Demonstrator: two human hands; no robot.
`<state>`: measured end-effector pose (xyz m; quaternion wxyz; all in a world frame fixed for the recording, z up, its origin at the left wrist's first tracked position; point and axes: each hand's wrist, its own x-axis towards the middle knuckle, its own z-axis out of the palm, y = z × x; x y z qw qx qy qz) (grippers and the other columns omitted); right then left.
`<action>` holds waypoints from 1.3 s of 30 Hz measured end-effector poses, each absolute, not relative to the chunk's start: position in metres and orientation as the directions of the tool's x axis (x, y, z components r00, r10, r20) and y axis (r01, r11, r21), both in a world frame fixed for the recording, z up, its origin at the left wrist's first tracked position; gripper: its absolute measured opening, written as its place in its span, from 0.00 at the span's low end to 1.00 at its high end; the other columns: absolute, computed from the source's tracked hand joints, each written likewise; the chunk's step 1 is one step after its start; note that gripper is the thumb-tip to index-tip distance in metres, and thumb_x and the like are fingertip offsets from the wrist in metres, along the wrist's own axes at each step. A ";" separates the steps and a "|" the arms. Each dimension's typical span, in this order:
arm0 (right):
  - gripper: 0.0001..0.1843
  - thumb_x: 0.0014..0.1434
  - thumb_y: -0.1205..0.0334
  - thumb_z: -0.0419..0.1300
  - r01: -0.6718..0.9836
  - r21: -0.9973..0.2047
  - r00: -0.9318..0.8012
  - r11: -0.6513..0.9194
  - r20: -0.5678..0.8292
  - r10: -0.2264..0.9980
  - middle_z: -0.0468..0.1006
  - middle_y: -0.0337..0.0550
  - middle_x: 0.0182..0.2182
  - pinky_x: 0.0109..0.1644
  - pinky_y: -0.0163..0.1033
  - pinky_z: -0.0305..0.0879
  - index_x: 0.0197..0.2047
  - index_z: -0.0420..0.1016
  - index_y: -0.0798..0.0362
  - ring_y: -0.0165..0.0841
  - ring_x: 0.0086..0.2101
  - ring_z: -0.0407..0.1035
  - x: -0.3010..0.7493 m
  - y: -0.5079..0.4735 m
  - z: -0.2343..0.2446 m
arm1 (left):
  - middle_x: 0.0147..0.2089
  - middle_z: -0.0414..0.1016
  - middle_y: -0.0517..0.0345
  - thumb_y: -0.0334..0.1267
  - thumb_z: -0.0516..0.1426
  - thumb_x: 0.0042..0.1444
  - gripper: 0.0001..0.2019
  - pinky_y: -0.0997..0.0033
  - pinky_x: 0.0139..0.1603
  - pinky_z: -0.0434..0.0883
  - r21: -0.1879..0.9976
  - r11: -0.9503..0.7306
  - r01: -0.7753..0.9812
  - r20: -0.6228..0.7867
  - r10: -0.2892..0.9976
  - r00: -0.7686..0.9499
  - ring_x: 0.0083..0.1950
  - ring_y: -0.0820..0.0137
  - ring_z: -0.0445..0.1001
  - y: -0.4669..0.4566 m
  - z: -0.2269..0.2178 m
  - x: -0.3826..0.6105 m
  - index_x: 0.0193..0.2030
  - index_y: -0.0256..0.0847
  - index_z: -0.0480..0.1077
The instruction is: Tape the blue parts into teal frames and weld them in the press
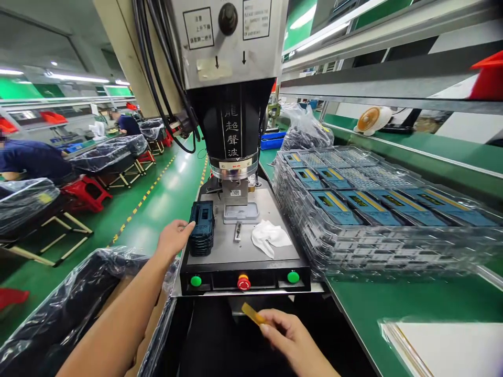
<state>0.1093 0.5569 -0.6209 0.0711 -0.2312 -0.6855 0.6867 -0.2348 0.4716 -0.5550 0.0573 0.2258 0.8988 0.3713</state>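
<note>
My left hand (175, 238) is at the left side of a stack of dark blue plastic housings (202, 225), its fingers bent against the edge of the upper pieces. The stack stands on the left of a machine's metal bed. Low in front of the machine, my right hand (285, 335) pinches a small amber, see-through strip (251, 313). Under the machine's press head (236, 191) lies a pale rectangular fixture (241, 212). A small metal piece (238, 232) and a white cloth (270, 236) rest nearer the front.
Two green buttons (195, 281) flank a red emergency stop (243, 283). On the right, clear trays (330, 246) are piled up, with blue housings bearing yellow strips on top. A plastic-lined box (94, 293) is at lower left. Co-workers (31, 159) sit farther left.
</note>
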 end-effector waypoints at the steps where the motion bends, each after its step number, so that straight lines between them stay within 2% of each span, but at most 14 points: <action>1: 0.19 0.57 0.46 0.59 0.231 -0.970 -0.867 -0.074 -0.240 0.437 0.65 0.36 0.26 0.31 0.34 0.54 0.41 0.77 0.54 0.26 0.26 0.56 0.114 0.560 -0.623 | 0.25 0.73 0.59 0.57 0.55 0.49 0.20 0.70 0.30 0.61 0.693 0.621 0.365 0.064 0.451 -0.890 0.30 0.66 0.70 0.473 -0.555 -0.236 0.32 0.41 0.72; 5: 0.22 0.53 0.46 0.63 0.215 -0.935 -0.782 -0.281 -0.337 0.524 0.66 0.36 0.26 0.28 0.32 0.52 0.44 0.77 0.55 0.24 0.24 0.56 0.123 0.566 -0.626 | 0.22 0.69 0.61 0.49 0.57 0.48 0.13 0.70 0.29 0.58 0.712 0.610 0.348 0.085 0.417 -0.905 0.27 0.68 0.67 0.470 -0.539 -0.232 0.28 0.41 0.72; 8: 0.23 0.47 0.47 0.68 0.113 -0.890 -0.676 -0.441 -0.394 0.622 0.68 0.35 0.26 0.25 0.31 0.50 0.40 0.76 0.56 0.22 0.21 0.55 0.120 0.563 -0.625 | 0.21 0.66 0.63 0.47 0.56 0.48 0.13 0.71 0.27 0.57 0.772 0.564 0.294 0.091 0.360 -0.929 0.24 0.70 0.65 0.458 -0.525 -0.219 0.33 0.40 0.72; 11: 0.22 0.44 0.49 0.70 0.023 -0.872 -0.589 -0.489 -0.407 0.698 0.71 0.36 0.25 0.24 0.30 0.51 0.36 0.74 0.56 0.21 0.20 0.56 0.115 0.561 -0.625 | 0.20 0.63 0.67 0.48 0.55 0.48 0.15 0.75 0.22 0.57 0.924 0.337 0.181 0.067 0.325 -0.943 0.21 0.74 0.61 0.434 -0.524 -0.203 0.38 0.41 0.69; 12: 0.22 0.44 0.50 0.71 0.002 -0.868 -0.573 -0.497 -0.408 0.711 0.71 0.36 0.25 0.24 0.30 0.51 0.36 0.74 0.56 0.21 0.20 0.56 0.114 0.560 -0.626 | 0.20 0.64 0.68 0.45 0.59 0.44 0.14 0.76 0.22 0.57 0.976 0.180 0.118 0.051 0.342 -0.938 0.21 0.76 0.60 0.424 -0.527 -0.197 0.37 0.40 0.69; 14: 0.22 0.43 0.50 0.71 -0.029 -0.863 -0.556 -0.505 -0.406 0.725 0.71 0.36 0.24 0.23 0.30 0.51 0.35 0.74 0.57 0.21 0.19 0.56 0.111 0.560 -0.627 | 0.25 0.71 0.67 0.38 0.64 0.37 0.16 0.79 0.22 0.59 0.999 0.015 0.039 0.031 0.374 -0.927 0.24 0.77 0.63 0.403 -0.538 -0.183 0.36 0.41 0.70; 17: 0.21 0.44 0.51 0.71 -0.042 -0.862 -0.563 -0.505 -0.398 0.725 0.71 0.35 0.24 0.23 0.30 0.51 0.35 0.74 0.57 0.21 0.19 0.57 0.105 0.558 -0.631 | 0.35 0.77 0.68 0.38 0.66 0.36 0.16 0.77 0.23 0.65 0.993 -0.014 -0.120 -0.109 0.313 -0.944 0.30 0.73 0.69 0.373 -0.564 -0.157 0.35 0.46 0.72; 20: 0.20 0.44 0.52 0.71 -0.022 -0.861 -0.582 -0.507 -0.401 0.707 0.72 0.36 0.25 0.24 0.31 0.53 0.36 0.76 0.57 0.21 0.20 0.58 0.098 0.556 -0.633 | 0.37 0.78 0.67 0.37 0.69 0.32 0.22 0.69 0.33 0.73 0.940 -0.029 -0.340 -0.312 0.329 -0.891 0.39 0.64 0.72 0.350 -0.597 -0.124 0.39 0.50 0.72; 25: 0.21 0.45 0.53 0.70 0.014 -0.864 -0.593 -0.504 -0.413 0.691 0.74 0.38 0.26 0.26 0.33 0.57 0.40 0.79 0.57 0.23 0.22 0.61 0.085 0.550 -0.632 | 0.35 0.76 0.63 0.30 0.65 0.32 0.20 0.68 0.38 0.72 0.809 -0.013 -0.587 -0.537 0.388 -0.749 0.38 0.65 0.73 0.333 -0.651 -0.071 0.36 0.43 0.72; 27: 0.22 0.45 0.53 0.70 0.045 -0.874 -0.598 -0.484 -0.411 0.688 0.75 0.39 0.27 0.28 0.34 0.59 0.41 0.79 0.58 0.24 0.23 0.62 0.081 0.547 -0.632 | 0.36 0.76 0.62 0.28 0.64 0.34 0.19 0.68 0.40 0.72 0.766 -0.019 -0.642 -0.567 0.449 -0.690 0.38 0.66 0.74 0.335 -0.659 -0.056 0.38 0.42 0.71; 31: 0.24 0.44 0.53 0.71 0.072 -0.891 -0.614 -0.448 -0.393 0.685 0.74 0.37 0.26 0.27 0.34 0.61 0.42 0.75 0.56 0.24 0.22 0.63 0.078 0.541 -0.634 | 0.45 0.76 0.59 0.26 0.61 0.37 0.31 0.67 0.45 0.70 0.690 -0.040 -0.723 -0.602 0.522 -0.604 0.46 0.64 0.74 0.349 -0.656 -0.041 0.52 0.46 0.68; 34: 0.20 0.46 0.53 0.70 0.058 -0.920 -0.636 -0.388 -0.334 0.696 0.72 0.34 0.23 0.26 0.33 0.63 0.39 0.73 0.54 0.25 0.21 0.64 0.080 0.537 -0.635 | 0.49 0.75 0.55 0.25 0.61 0.38 0.34 0.66 0.48 0.69 0.650 -0.066 -0.757 -0.590 0.584 -0.558 0.50 0.62 0.73 0.362 -0.650 -0.037 0.57 0.45 0.66; 36: 0.14 0.51 0.54 0.67 0.088 -0.967 -0.648 -0.239 -0.238 0.724 0.72 0.35 0.22 0.27 0.34 0.65 0.36 0.73 0.54 0.27 0.22 0.66 0.082 0.535 -0.634 | 0.51 0.75 0.54 0.26 0.61 0.39 0.32 0.65 0.50 0.69 0.613 -0.086 -0.785 -0.582 0.623 -0.523 0.51 0.61 0.73 0.370 -0.650 -0.035 0.55 0.44 0.68; 39: 0.05 0.58 0.60 0.62 0.083 -0.979 -0.675 0.186 0.082 0.734 0.77 0.42 0.30 0.34 0.37 0.70 0.35 0.77 0.52 0.31 0.30 0.71 0.086 0.530 -0.629 | 0.51 0.75 0.54 0.26 0.61 0.41 0.27 0.66 0.52 0.68 0.562 -0.083 -0.823 -0.570 0.682 -0.458 0.52 0.63 0.72 0.382 -0.650 -0.030 0.51 0.43 0.71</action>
